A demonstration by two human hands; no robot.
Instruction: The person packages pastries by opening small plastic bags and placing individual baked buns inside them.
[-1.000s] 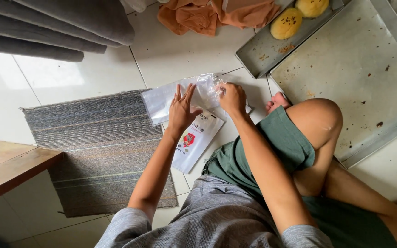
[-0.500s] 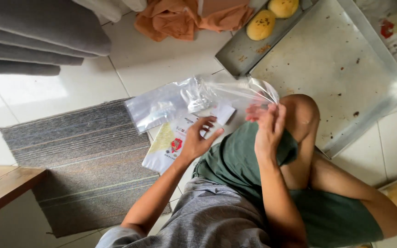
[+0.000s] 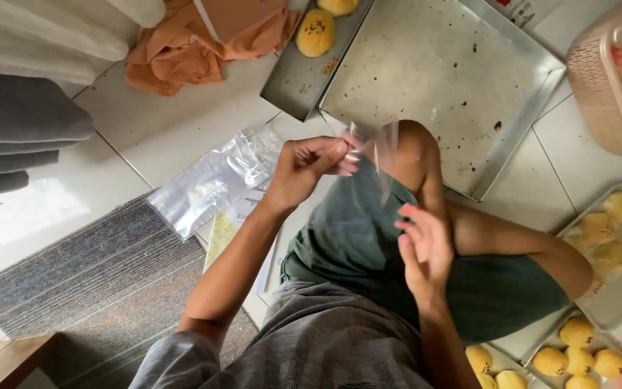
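Two hands work over the lap. The right hand (image 3: 425,248), nearest, hangs open with fingers spread, just touching the lower end of one clear plastic bag (image 3: 384,162). The left hand (image 3: 309,167) pinches that bag's top edge between fingertips, so the bag hangs below the pinch, long axis roughly upright. Farther off lie one pile of clear bags (image 3: 210,184) and two empty metal trays (image 3: 440,79).

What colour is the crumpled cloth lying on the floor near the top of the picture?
The crumpled cloth is orange, seen in the head view.
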